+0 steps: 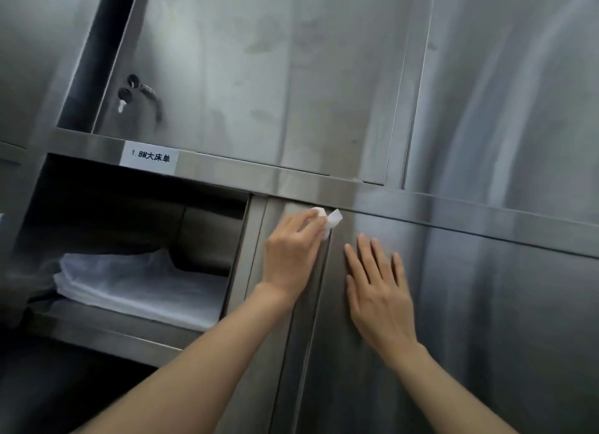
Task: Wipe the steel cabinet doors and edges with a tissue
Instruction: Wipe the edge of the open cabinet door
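Note:
A steel cabinet fills the view. My left hand [291, 252] grips a crumpled white tissue [332, 221] and presses it against the top of the vertical edge [319, 291] of the lower steel door [486, 320], just under the horizontal steel rail [453, 209]. My right hand [377, 291] lies flat on that lower door, fingers straight and spread, just right of the edge. Above the rail, the upper steel door [275, 76] stands slightly ajar and shows smudges.
The upper door carries a handle and a lock with a key [124, 97] at its left side. A white label [149, 157] sits on the rail. To the left, an open compartment holds folded white linen in plastic [136, 284] on a steel shelf [107, 333].

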